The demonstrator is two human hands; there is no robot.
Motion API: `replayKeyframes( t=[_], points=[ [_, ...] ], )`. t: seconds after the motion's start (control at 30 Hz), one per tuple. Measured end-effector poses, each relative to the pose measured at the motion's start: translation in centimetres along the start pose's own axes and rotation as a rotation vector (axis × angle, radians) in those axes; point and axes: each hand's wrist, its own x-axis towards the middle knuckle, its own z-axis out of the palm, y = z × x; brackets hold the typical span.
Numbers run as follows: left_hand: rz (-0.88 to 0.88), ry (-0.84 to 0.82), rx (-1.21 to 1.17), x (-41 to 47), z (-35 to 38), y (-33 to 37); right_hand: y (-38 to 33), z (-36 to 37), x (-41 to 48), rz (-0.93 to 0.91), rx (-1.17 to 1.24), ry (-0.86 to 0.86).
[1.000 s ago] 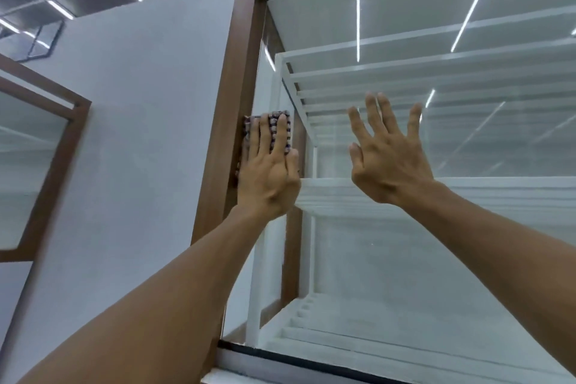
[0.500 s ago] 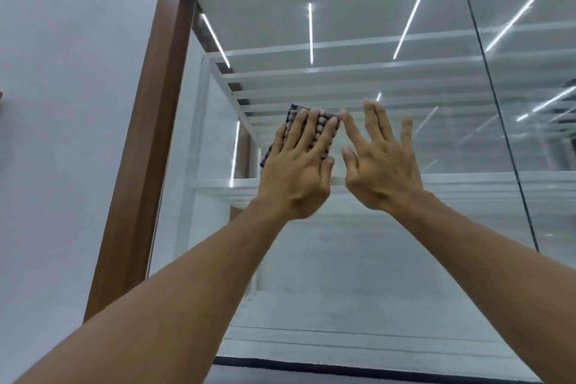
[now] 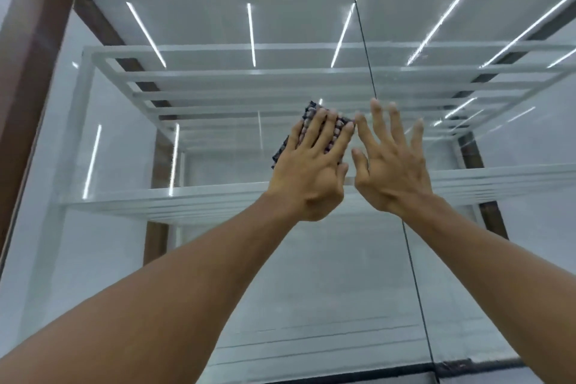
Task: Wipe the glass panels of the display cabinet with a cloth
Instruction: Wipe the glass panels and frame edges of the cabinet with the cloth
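1. The left hand [image 3: 308, 178] reaches up and forward on a long, nearly straight arm, back of the hand to the camera. Its grip is not closed: the fingers lie straight and slightly apart, pressing the cloth [image 3: 308, 111] flat against the glass.
2. The right hand [image 3: 392, 171] is raised just beside it, palm toward the cabinet, fingers straight and fanned, thumb out. Its grip is apart and holds nothing.
3. The two index fingertips are very near each other, and so are the thumbs.
4. The cloth, dark and checked, sits on the left panel [image 3: 218, 259], just left of the seam [image 3: 363, 50] and above the level of the shelf [image 3: 156, 199] inside.
5. The right hand spans the seam, with most of its fingers over the right panel [image 3: 467, 25].
6. Most of the cloth is hidden under the left hand. Only its top corner, its left edge and strips between the fingers show.
7. Whether the right palm or fingertips touch the glass cannot be told.
8. Both arms are cut off at the bottom edge before the elbows.
9. The right hand and forearm hide the seam where they cross it.
10. Bright streaks of reflected light cross both panels and blur the slats [image 3: 249, 78] behind them.
11. The brown frame [image 3: 28, 56] is cut off at the left and top edges.
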Motion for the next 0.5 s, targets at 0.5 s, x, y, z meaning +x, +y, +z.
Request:
replayKeyframes(
  t=[0.5],
  points=[
    [0.135, -0.022, -0.015, -1.3, 1.8, 4.3, 0.8, 0.7, -2.3, 0.122, 0.321, 0.136]
  ],
)
